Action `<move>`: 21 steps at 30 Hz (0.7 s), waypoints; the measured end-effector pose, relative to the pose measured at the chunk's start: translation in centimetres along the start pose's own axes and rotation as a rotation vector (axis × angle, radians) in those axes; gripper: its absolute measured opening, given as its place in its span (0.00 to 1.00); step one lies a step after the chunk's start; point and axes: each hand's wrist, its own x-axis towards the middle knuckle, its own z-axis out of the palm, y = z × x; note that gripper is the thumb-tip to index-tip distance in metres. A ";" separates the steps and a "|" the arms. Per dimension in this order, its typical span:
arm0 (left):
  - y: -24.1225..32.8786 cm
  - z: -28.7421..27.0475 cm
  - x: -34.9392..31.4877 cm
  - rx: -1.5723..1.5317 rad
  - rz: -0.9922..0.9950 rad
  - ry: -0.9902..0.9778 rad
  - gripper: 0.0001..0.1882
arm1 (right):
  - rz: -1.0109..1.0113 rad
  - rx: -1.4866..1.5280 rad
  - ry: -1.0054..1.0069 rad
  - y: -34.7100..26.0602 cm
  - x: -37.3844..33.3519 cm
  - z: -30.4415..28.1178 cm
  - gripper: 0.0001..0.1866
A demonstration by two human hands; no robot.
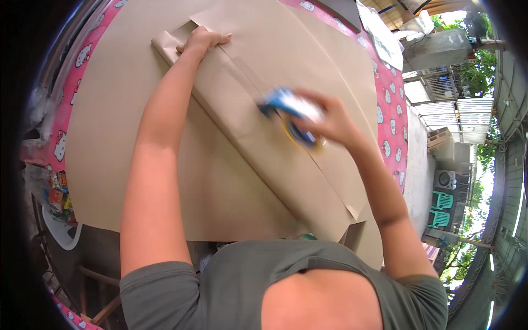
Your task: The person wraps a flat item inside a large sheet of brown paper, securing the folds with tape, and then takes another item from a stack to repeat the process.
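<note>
Brown paper [231, 118] lies folded from eleven to five o'clock; the spread left hand [203, 41] presses its eleven-o'clock end; the right hand [333, 118] grips a blue tape dispenser [289, 104] at one; uneven pull might skew the seam [325, 176].

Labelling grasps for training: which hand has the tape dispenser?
The right hand, its grip around the blurred blue-and-white tape dispenser over the folded brown paper. The left hand shows no tool; it is at that paper's far end.

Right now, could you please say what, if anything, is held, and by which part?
The right hand holds a tape dispenser by its white part, exact grip blurred; the left hand rests on folded brown paper.
</note>
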 end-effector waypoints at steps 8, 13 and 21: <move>5.5 0.8 -5.0 0.420 -0.105 0.356 0.56 | 0.836 -0.138 -0.304 -0.3 -14.8 -5.6 0.31; 5.9 2.2 -6.2 0.465 -0.006 0.308 0.57 | 1.329 -0.326 -0.742 6.1 -0.4 -5.5 0.15; 4.4 1.7 -6.2 0.489 0.266 0.509 0.39 | 1.279 -0.274 -0.157 4.5 -28.1 -13.0 0.19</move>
